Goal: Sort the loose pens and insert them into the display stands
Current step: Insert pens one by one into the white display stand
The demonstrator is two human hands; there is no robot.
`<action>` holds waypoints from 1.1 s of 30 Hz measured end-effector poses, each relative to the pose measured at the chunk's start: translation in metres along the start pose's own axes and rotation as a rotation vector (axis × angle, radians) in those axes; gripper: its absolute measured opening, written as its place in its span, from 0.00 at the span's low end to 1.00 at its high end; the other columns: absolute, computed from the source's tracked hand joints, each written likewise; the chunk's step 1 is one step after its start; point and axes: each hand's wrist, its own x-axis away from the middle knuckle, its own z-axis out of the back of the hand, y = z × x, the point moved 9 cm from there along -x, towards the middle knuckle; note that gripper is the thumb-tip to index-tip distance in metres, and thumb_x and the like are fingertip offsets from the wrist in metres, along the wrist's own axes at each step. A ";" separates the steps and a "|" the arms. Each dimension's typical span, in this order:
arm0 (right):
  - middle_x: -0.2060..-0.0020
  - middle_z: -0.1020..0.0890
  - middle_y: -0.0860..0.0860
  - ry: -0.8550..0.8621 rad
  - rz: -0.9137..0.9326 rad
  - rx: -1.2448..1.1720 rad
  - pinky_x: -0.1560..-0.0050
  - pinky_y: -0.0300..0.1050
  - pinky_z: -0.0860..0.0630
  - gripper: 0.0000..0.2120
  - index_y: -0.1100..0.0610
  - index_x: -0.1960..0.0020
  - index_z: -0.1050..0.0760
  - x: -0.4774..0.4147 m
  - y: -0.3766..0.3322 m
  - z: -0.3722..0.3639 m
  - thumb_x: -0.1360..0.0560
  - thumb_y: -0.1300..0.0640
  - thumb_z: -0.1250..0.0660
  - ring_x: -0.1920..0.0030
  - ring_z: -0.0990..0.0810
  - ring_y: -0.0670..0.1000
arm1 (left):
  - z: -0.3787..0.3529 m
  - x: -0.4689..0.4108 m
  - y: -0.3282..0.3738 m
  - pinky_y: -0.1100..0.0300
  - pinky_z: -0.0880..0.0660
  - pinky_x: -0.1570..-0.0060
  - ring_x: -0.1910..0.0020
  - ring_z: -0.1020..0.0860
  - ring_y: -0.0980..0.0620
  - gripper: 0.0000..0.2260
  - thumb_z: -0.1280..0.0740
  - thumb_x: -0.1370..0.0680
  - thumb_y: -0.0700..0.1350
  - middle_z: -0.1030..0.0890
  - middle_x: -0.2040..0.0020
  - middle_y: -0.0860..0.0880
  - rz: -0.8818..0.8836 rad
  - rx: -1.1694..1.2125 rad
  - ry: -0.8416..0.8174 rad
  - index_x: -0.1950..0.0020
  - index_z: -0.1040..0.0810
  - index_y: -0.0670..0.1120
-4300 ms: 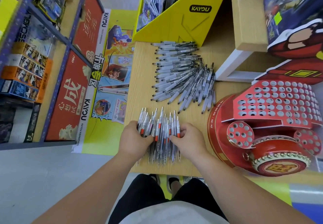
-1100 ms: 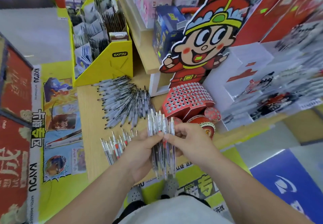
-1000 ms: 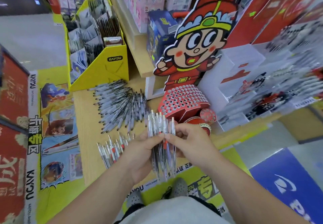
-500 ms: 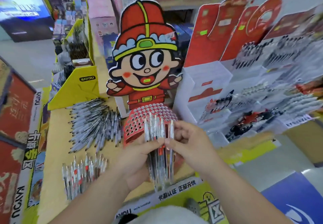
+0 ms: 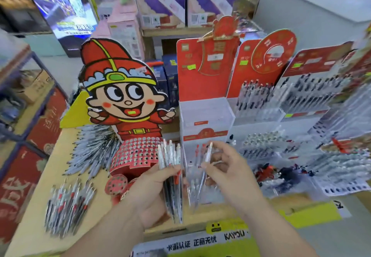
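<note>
Yellow strip (image 5: pixel 226 227) at desk (image 5: pixel 54 168) front edge reads "KAYOU"; white band (image 5: pixel 190 243) below reads "正品无忧". Left hand (image 5: pixel 152 194): fingers curled round upright pen bundle (image 5: pixel 172 176) above front edge. Right hand (image 5: pixel 226 168) just beside: thumb and forefinger pinch single pen (image 5: pixel 206 162), other fingers loosely spread. Red holed display stand (image 5: pixel 138 152) behind bundle. Loose pens (image 5: pixel 68 206) near desk's left edge.
</note>
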 end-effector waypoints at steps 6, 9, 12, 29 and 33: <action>0.58 0.19 0.49 0.006 0.110 -0.088 0.56 0.49 0.16 0.23 0.44 0.33 0.26 -0.033 -0.049 0.016 0.22 0.64 0.31 0.57 0.16 0.52 | 0.002 -0.010 0.027 0.56 0.21 0.71 0.71 0.22 0.44 0.16 0.27 0.31 0.40 0.20 0.64 0.39 -0.036 0.085 0.030 0.45 0.19 0.35; 0.56 0.19 0.53 0.051 0.165 -0.056 0.54 0.50 0.16 0.21 0.49 0.33 0.26 -0.049 -0.071 0.020 0.22 0.65 0.30 0.57 0.15 0.54 | 0.006 -0.018 0.036 0.55 0.21 0.72 0.73 0.23 0.43 0.21 0.27 0.33 0.42 0.21 0.65 0.38 -0.029 0.087 0.019 0.44 0.19 0.32; 0.57 0.17 0.56 0.128 0.249 0.001 0.55 0.48 0.16 0.11 0.55 0.45 0.20 -0.062 -0.095 0.026 0.24 0.67 0.29 0.56 0.16 0.57 | 0.007 -0.026 0.043 0.54 0.22 0.73 0.74 0.23 0.43 0.22 0.27 0.34 0.42 0.22 0.66 0.38 -0.006 0.109 -0.004 0.43 0.20 0.32; 0.58 0.16 0.44 0.373 0.419 0.269 0.52 0.38 0.19 0.06 0.52 0.48 0.18 -0.133 -0.139 0.005 0.24 0.60 0.27 0.57 0.18 0.42 | 0.017 -0.051 0.072 0.55 0.21 0.67 0.68 0.22 0.47 0.18 0.29 0.30 0.40 0.22 0.63 0.41 -0.005 0.163 -0.083 0.41 0.23 0.37; 0.58 0.17 0.41 0.343 0.447 0.295 0.55 0.29 0.24 0.07 0.50 0.49 0.19 -0.144 -0.136 -0.005 0.23 0.61 0.28 0.57 0.19 0.38 | 0.017 -0.055 0.074 0.54 0.21 0.65 0.67 0.22 0.46 0.09 0.30 0.27 0.39 0.22 0.63 0.41 0.006 0.167 -0.073 0.49 0.20 0.37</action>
